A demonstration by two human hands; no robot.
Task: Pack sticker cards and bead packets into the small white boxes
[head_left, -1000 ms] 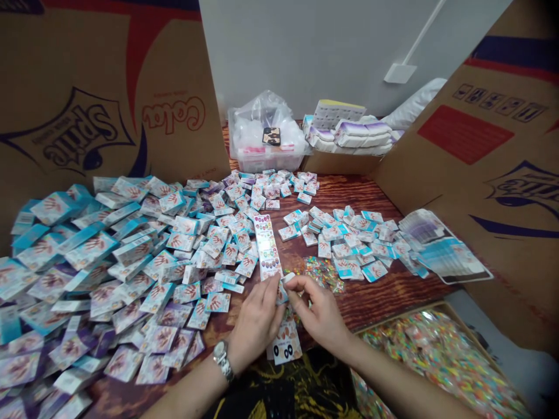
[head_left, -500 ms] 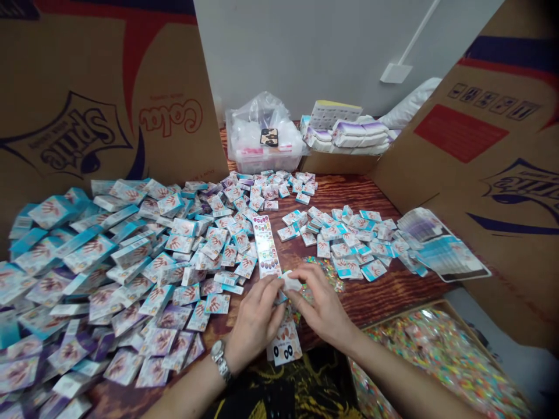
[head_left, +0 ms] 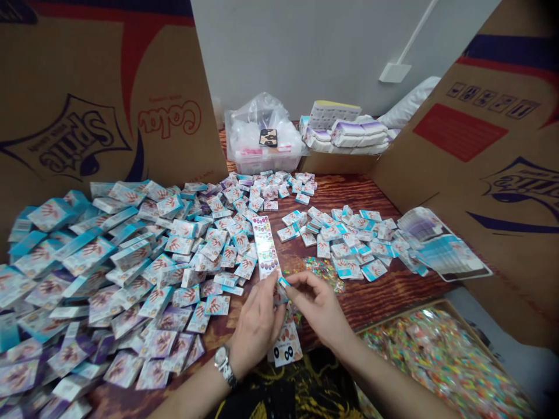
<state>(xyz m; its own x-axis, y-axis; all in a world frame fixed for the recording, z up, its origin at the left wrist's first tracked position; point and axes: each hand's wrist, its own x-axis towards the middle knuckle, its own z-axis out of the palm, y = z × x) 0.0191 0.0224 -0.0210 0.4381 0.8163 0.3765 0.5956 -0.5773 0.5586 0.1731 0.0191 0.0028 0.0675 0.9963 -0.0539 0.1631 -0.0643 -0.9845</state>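
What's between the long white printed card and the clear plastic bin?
Loose small white-and-blue packets lie scattered there on the reddish-brown wooden table, between the long white printed card and the clear plastic bin, as the head view shows.

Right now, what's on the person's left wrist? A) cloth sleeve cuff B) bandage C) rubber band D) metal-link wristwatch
D. A metal-link wristwatch sits on the wrist behind the left hand, which pinches a small teal-edged packet with the right hand.
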